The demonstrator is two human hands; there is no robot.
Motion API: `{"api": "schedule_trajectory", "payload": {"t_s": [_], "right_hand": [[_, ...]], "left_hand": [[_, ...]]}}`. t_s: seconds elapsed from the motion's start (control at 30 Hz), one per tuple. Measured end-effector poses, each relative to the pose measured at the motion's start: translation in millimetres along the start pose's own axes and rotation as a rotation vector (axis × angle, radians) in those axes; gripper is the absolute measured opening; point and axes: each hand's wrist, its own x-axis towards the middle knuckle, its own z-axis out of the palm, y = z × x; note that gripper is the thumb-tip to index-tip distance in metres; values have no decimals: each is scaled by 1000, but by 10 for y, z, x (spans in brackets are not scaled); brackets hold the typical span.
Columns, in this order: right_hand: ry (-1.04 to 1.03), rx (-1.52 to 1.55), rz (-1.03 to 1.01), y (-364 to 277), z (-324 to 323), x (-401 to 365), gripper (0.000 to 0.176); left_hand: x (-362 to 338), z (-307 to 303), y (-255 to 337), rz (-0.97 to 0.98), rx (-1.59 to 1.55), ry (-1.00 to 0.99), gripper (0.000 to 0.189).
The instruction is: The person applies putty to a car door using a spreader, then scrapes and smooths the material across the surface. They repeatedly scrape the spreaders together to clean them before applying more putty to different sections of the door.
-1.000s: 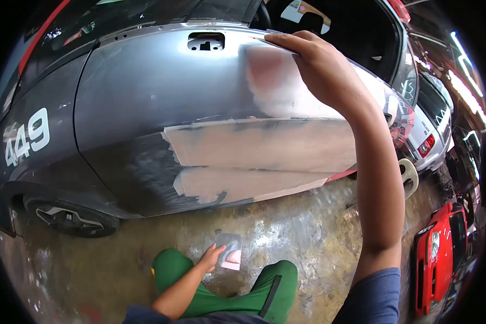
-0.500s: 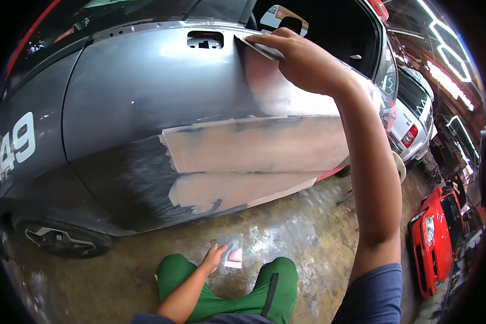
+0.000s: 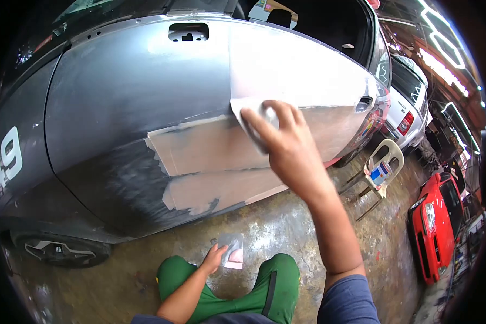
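Observation:
My right hand (image 3: 289,143) holds a flat, thin spreader (image 3: 248,121) against the grey car door (image 3: 129,81), at the top edge of the tan filler patch (image 3: 216,148). Its fingers press on the spreader's face. Low in the view, my left hand (image 3: 214,258) grips a small flat plate (image 3: 234,249) over my knees; pinkish filler lies on the plate's lower part. A pale, smooth layer (image 3: 291,67) covers the upper door right of a straight vertical edge. A second tan patch (image 3: 227,189) lies below the first.
A plastic chair (image 3: 387,156) with a blue and white can (image 3: 380,173) stands at the right. Beyond are a white vehicle (image 3: 402,105) and a red car (image 3: 434,227). The car's wheel (image 3: 59,245) is at lower left.
My right hand and the spreader have moved down from the door's top edge to mid-door. The pale layer and the chair now show more fully. My left hand stays nearly still.

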Motion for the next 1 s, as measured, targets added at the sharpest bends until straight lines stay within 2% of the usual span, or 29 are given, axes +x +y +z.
{"api": "schedule_trajectory", "payload": {"t_s": [0.1, 0.2, 0.27, 0.33, 0.4, 0.57, 0.63, 1.0], "right_hand": [[-25, -20, 13, -36, -3, -207, 60], [-54, 4, 11, 58, -291, -154, 57], [-4, 60, 41, 160, -456, 125, 54], [110, 63, -19, 394, -470, 499, 51], [77, 87, -45, 610, -427, 846, 53], [77, 11, -80, 735, -317, 1260, 57], [41, 3, -28, 687, -334, 1307, 57], [16, -54, -25, 624, -233, 1343, 56]], "left_hand": [[37, -113, -113, -23, 6, 74, 40], [-45, -28, 27, 1, -22, 39, 42], [-22, -92, -27, 10, -37, 36, 43], [-55, -86, -27, 13, -31, 45, 43], [-150, 36, 82, 12, -4, 64, 44], [-59, -69, -62, 6, -4, 42, 46], [-62, -79, -64, 3, -7, 34, 47], [-38, -126, -60, 25, -18, -1, 45]]}}
